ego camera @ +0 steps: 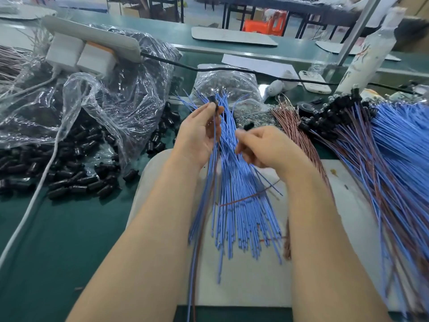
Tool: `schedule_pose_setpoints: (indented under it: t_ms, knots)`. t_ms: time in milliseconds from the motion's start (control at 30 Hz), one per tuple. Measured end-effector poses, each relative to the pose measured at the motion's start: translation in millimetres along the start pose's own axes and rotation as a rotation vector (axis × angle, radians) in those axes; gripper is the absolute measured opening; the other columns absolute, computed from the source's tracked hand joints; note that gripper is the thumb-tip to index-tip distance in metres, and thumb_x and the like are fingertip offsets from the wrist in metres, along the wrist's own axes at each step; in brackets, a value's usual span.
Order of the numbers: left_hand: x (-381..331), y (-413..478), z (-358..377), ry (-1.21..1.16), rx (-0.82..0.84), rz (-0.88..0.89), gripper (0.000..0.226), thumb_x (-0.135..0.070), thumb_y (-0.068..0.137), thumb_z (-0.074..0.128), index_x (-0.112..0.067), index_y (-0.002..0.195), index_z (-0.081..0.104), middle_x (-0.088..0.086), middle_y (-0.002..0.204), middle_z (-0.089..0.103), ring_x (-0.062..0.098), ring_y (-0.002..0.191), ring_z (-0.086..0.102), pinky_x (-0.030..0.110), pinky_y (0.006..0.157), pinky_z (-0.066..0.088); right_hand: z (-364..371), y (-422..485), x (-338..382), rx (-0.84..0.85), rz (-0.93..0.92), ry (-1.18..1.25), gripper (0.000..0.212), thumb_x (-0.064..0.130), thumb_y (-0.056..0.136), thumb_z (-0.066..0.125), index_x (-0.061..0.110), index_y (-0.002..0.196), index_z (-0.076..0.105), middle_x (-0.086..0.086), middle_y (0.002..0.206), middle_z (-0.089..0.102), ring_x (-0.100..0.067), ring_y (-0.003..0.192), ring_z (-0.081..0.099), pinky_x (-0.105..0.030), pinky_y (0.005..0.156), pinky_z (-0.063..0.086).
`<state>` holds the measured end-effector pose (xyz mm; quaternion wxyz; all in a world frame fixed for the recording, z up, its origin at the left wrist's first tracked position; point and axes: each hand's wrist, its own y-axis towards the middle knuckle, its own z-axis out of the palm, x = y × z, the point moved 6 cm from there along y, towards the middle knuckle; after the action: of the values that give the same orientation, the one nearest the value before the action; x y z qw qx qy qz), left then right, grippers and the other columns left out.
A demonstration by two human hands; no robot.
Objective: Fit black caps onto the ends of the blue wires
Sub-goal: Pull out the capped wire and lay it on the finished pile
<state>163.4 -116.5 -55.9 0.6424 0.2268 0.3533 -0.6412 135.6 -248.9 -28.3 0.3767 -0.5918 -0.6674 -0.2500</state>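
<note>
The person's left hand (199, 133) is raised over the middle of the desk (58, 240). Its grip is closed in a pinch of thumb and fingertips round a black cap (212, 105), from which a single blue wire (214, 126) runs down past the palm. The right hand (262, 145) sits just beside it and a little lower, with its fingers curled. Its grip holds a second cap (246, 126) at the fingertips, though blur hides exactly how. Beneath both hands a fan of blue wires (234, 205) lies on a white board (243, 280), their near ends bare, with one thin brown wire (246, 197) lying across them. To the left, loose black caps (69, 180) spill over the desk beside a crumpled clear plastic bag (111, 96). On the right lies a heap of capped wires (334, 122), their black ends pointing toward the middle, beside a bundle of brown wires (285, 119). Behind the hands sits a smaller clear bag of shiny metal parts (227, 84). A white power strip (92, 36) with two white plugs (79, 55) rests on top of the big bag. A white cable (34, 194) trails down across the desk, and a phone (315, 82) lies farther back on the right.
</note>
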Motion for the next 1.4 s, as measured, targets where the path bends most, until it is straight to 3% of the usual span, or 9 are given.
schedule_pose_setpoints:
  t_ms: [100, 167, 233, 333, 567, 733, 967, 1200, 1400]
  knots:
    - [1.0, -0.7, 5.7, 0.184, 0.05, 0.127, 0.009, -0.006, 0.093, 0.056, -0.015, 0.089, 0.059, -0.004, 0.073, 0.069, 0.008, 0.064, 0.063, 0.024, 0.063, 0.053, -0.9, 9.5, 4.8, -0.301, -0.102, 0.155, 0.023, 0.028, 0.095, 0.055, 0.013, 0.083, 0.068, 0.001, 0.07, 0.069, -0.005, 0.057, 0.06, -0.027, 0.062, 0.052]
    - [1.4, -2.4, 8.4, 0.286, 0.077, 0.19, 0.011, -0.008, 0.092, 0.058, -0.018, 0.09, 0.061, -0.008, 0.075, 0.07, 0.008, 0.068, 0.063, 0.023, 0.062, 0.051, 10.0, 14.0, 3.2, -0.275, -0.099, 0.178, 0.018, 0.026, 0.092, 0.06, 0.01, 0.095, 0.068, -0.005, 0.087, 0.072, -0.016, 0.078, 0.068, -0.039, 0.08, 0.055]
    - [1.0, -3.4, 9.4, 0.326, 0.099, 0.229, 0.012, -0.009, 0.092, 0.059, -0.021, 0.091, 0.062, -0.01, 0.077, 0.071, 0.005, 0.073, 0.063, 0.018, 0.061, 0.049, 13.2, 16.7, -0.5, -0.273, -0.084, 0.166, 0.017, 0.023, 0.09, 0.062, 0.009, 0.099, 0.068, -0.006, 0.092, 0.072, -0.023, 0.086, 0.068, -0.046, 0.087, 0.053]
    - [0.6, -3.5, 10.1, 0.349, 0.114, 0.253, 0.012, -0.01, 0.092, 0.059, -0.021, 0.092, 0.063, -0.006, 0.085, 0.07, 0.01, 0.084, 0.062, 0.017, 0.066, 0.05, 12.1, 18.2, -1.3, -0.319, -0.096, 0.171, 0.015, 0.02, 0.089, 0.062, 0.008, 0.096, 0.068, -0.009, 0.09, 0.072, -0.026, 0.088, 0.067, -0.048, 0.087, 0.052]
    - [0.4, -5.6, 13.2, 0.37, 0.125, 0.27, 0.01, -0.007, 0.093, 0.057, -0.015, 0.096, 0.061, -0.005, 0.079, 0.07, 0.004, 0.066, 0.062, 0.015, 0.056, 0.048, 10.4, 18.7, -0.3, -0.415, -0.11, 0.166, 0.015, 0.024, 0.086, 0.067, 0.009, 0.09, 0.069, -0.006, 0.086, 0.071, -0.021, 0.082, 0.066, -0.041, 0.085, 0.052]
    - [1.3, -5.6, 14.0, 0.397, 0.118, 0.28, 0.01, -0.007, 0.093, 0.057, -0.014, 0.099, 0.061, -0.002, 0.083, 0.069, 0.0, 0.066, 0.063, 0.012, 0.056, 0.047, 10.0, 20.3, 0.1, -0.436, -0.131, 0.148, 0.011, 0.02, 0.087, 0.067, 0.011, 0.09, 0.071, -0.006, 0.084, 0.072, -0.021, 0.081, 0.067, -0.041, 0.084, 0.052]
    - [1.5, -4.4, 13.3, 0.385, 0.119, 0.279, 0.018, -0.007, 0.094, 0.056, -0.004, 0.111, 0.059, 0.001, 0.088, 0.069, 0.01, 0.076, 0.062, 0.016, 0.063, 0.049, 12.6, 24.0, -4.0, -0.395, -0.135, 0.224, 0.008, 0.014, 0.088, 0.065, 0.012, 0.08, 0.067, -0.008, 0.075, 0.07, -0.023, 0.073, 0.069, -0.046, 0.081, 0.055]
    - [-0.7, -5.8, 13.6, 0.388, 0.109, 0.317, 0.015, -0.007, 0.093, 0.056, -0.019, 0.092, 0.064, -0.001, 0.087, 0.07, 0.014, 0.087, 0.062, 0.026, 0.075, 0.052, 16.5, 28.1, -7.0, -0.377, -0.118, 0.237, 0.009, 0.016, 0.086, 0.068, 0.013, 0.079, 0.065, -0.006, 0.071, 0.069, -0.021, 0.067, 0.066, -0.048, 0.081, 0.054]
    - [-3.5, -7.7, 13.9, 0.389, 0.091, 0.335, 0.014, -0.008, 0.093, 0.057, -0.02, 0.091, 0.064, -0.001, 0.085, 0.07, 0.009, 0.081, 0.063, 0.017, 0.06, 0.05, 18.1, 27.9, -6.7, -0.357, -0.108, 0.244, 0.015, 0.02, 0.085, 0.069, 0.018, 0.073, 0.061, -0.005, 0.07, 0.068, -0.026, 0.071, 0.067, -0.049, 0.081, 0.054]
